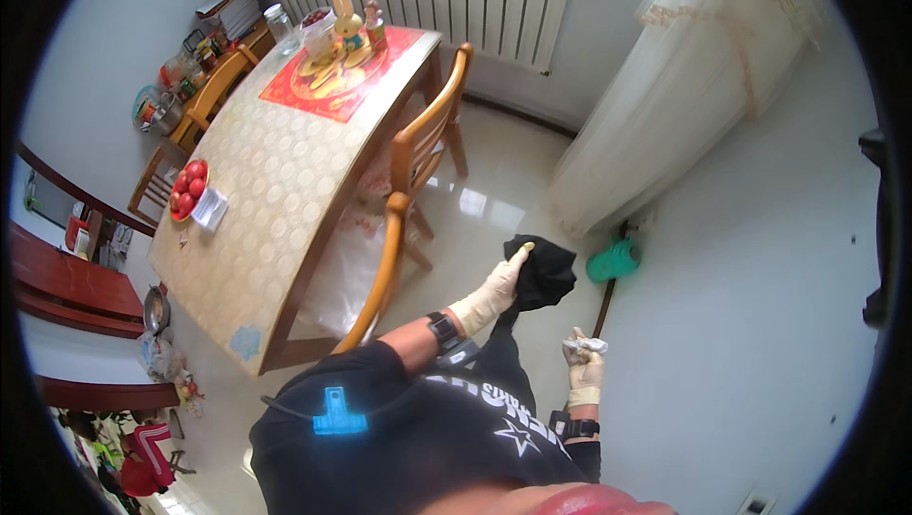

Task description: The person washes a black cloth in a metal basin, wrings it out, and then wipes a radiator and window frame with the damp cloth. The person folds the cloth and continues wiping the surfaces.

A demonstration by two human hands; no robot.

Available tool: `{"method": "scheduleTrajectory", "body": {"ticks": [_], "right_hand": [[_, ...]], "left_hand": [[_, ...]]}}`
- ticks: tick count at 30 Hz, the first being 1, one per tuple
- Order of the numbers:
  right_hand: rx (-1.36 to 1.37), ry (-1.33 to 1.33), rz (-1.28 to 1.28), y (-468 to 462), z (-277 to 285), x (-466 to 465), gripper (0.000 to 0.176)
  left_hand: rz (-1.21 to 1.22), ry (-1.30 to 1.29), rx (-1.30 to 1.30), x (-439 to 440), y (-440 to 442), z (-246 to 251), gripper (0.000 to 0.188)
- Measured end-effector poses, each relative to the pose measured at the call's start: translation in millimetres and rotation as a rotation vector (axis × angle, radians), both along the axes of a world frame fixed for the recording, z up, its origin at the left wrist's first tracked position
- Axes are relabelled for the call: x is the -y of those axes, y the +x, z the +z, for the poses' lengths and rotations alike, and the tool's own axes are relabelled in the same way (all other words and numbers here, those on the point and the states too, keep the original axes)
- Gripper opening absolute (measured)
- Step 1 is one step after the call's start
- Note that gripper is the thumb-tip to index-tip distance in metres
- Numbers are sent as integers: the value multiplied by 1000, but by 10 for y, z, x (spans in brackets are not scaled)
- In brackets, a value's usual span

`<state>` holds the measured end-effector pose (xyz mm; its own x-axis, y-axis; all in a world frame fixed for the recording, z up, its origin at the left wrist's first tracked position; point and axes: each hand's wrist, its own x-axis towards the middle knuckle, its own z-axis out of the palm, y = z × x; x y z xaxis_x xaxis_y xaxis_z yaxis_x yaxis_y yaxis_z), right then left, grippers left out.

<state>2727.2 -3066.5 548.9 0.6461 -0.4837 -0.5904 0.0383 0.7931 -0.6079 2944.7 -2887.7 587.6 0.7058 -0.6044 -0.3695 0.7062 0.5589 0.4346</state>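
Observation:
My left hand (pixel 502 283), in a pale glove, grips a bunched black cloth (pixel 547 274) above the tiled floor, its thumb on top. To its right and lower in the picture, my right hand (pixel 586 367), gloved as well, has its fingers closed on a small crumpled white tissue or cloth (pixel 593 345) close to the pale wall. The two hands are apart. Both wrists carry dark strapped devices.
A long table (pixel 263 159) with a bowl of red fruit (pixel 189 191) and wooden chairs (pixel 427 123) stands left. Ahead are a white radiator (pixel 427 9) and a sheer curtain (pixel 662 87). A green container (pixel 613 262) is by the right wall (pixel 748 301).

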Motion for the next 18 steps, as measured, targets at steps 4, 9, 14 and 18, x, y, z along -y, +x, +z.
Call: {"method": "scheduleTrajectory", "body": {"ticks": [4,9,14,18], "right_hand": [[-37,-141,119,1228,38,763,58],[-252,-290,276,2866,16,1386,45],[-51,-233,387,4499,-64,1578,33],[106,-173,477,5724,164,1550,17]], "left_hand": [[-125,-124,-174,315,905,287,42],[71,-244,36,486,1754,740,40],[203,-146,17,459,2665,999,29],[157,5,64,467,3519,1029,23]]}}
